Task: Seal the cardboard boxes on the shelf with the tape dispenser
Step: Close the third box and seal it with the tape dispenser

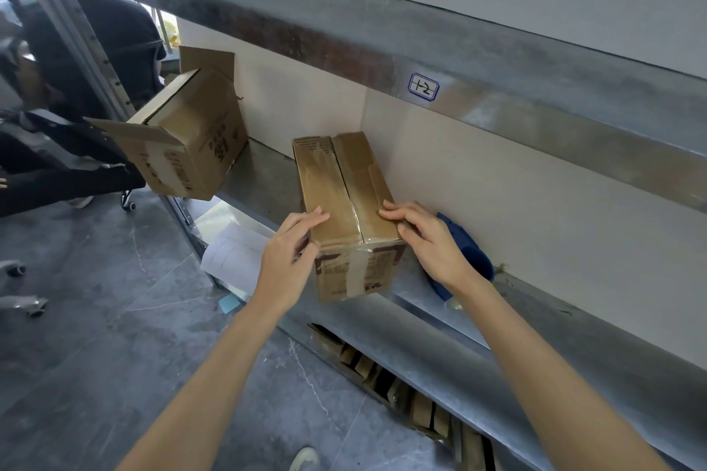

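A taped cardboard box sits at the near edge of the shelf. The left hand and right hand grip its near top corners, apparently pressing the tape flat. The next move is probably to pick up the blue tape dispenser, just to the right, for the open box at far left.

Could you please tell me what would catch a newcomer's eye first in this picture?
First, both hands hold the taped box at the front edge of the shelf: the left hand at its near left corner, the right hand on its right edge. Next come the open box, flaps up and overhanging the shelf's left end, and the blue tape dispenser lying behind the right hand.
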Demonstrator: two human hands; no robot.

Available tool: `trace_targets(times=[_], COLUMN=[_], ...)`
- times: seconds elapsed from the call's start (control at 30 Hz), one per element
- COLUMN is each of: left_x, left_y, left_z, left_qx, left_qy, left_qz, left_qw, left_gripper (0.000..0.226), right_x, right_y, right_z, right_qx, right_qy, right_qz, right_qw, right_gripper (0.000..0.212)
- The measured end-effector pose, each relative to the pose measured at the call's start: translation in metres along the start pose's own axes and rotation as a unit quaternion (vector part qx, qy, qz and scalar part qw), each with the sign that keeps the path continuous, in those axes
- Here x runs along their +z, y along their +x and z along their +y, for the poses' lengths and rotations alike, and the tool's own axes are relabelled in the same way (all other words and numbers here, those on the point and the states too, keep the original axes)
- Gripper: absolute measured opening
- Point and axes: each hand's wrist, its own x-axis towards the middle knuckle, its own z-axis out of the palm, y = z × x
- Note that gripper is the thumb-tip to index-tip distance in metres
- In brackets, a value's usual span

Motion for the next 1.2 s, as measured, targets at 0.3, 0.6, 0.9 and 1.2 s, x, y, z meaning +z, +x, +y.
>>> trace_targets(times=[0.3,0.6,0.9,1.2], left_x=[-0.013,-0.009,-0.002,0.002], left_y=[0.000,0.000,-0.002,-0.004], left_z=[0.004,-0.001,0.000,0.002], left_qx=[-0.004,0.022,0.021,-0.005], left_qy=[-0.024,0.004,0.005,-0.052], left_qz=[-0.056,-0.005,0.036,0.035], left_qw=[0.998,1.000,0.999,0.998], left_gripper=[0.048,0.039,0.036,0.047], right_x=[-0.014,-0.015,-0.004,-0.008], right_y=[-0.001,0.003,0.007,0.004], right_z=[-0.004,-0.005,-0.003,0.002], right_qx=[0.019,0.002,0.009,0.019], right_qy=[0.025,-0.026,-0.010,0.006], right_qz=[-0.064,-0.057,0.000,-0.031], right_qw=[0.997,0.998,1.000,0.999], right_gripper=[0.050,0.039,0.025,0.054])
